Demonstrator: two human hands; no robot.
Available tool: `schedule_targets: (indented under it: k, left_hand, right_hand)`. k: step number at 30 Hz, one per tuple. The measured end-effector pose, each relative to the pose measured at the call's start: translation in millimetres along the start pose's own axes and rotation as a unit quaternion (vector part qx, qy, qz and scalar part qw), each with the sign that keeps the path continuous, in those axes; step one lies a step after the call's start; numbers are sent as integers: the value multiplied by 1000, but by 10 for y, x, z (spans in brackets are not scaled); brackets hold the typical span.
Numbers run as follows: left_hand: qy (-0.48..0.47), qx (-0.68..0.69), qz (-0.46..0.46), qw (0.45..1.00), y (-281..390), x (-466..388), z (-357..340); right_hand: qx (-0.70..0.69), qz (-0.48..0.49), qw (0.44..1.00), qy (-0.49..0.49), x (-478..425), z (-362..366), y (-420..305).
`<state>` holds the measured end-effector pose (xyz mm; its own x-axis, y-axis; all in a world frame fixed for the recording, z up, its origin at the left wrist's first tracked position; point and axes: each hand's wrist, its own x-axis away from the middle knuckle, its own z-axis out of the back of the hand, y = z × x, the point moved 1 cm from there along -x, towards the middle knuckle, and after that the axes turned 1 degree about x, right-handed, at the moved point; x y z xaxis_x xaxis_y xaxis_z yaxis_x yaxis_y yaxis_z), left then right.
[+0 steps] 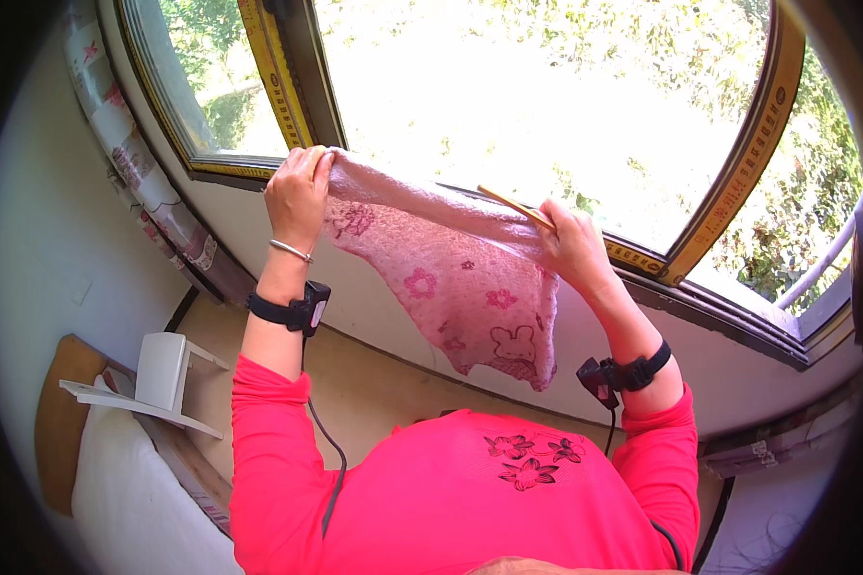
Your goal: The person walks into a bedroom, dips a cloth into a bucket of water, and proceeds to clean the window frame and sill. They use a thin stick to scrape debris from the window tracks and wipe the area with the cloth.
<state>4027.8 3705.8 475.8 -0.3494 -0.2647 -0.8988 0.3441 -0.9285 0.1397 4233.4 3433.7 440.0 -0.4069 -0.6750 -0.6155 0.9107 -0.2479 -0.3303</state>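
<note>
A pink towel [439, 280] with printed flowers and a rabbit figure hangs between my two raised hands, in front of the window. My left hand [298, 190] grips its upper left corner. At the upper right, my right hand [574, 241] holds the bunched edge of the cloth. A thin wooden stick [514, 205] also sticks out of that hand, pointing up and left over the towel's top edge. The upper edge is folded or gathered, and the lower part hangs loose with an uneven hem.
Behind the towel is a wide window, its frame [726, 187] covered in yellow printed tape. A patterned curtain [129, 154] hangs at the left. Lower left, a small white chair or stool [162, 370] stands beside a bed with a white cover [129, 489]. Cables run from both wrist-worn devices.
</note>
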Motion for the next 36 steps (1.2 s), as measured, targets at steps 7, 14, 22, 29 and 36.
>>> schedule_targets:
  k: [7, 14, 22, 29, 36]
  left_hand:
    - [-86, 20, 26, 996, -887, -259, -654]
    - [-38, 117, 12, 992, -1158, 812, -1259]
    - [-40, 282, 271, 919, -644, 1623, -1207]
    - [-441, 435, 284, 732, 1, 2818, -1889]
    - [-408, 565, 418, 582, 624, 2544, -1970]
  right_hand:
    - [225, 45, 973, 11, -567, -586, -322]
    - [297, 102, 949, -28, -494, -1146, -69]
    - [298, 26, 950, -84, -446, -1228, -40]
    - [275, 31, 956, -93, -507, -1271, -101]
    - [260, -30, 956, -136, -559, -1183, -176]
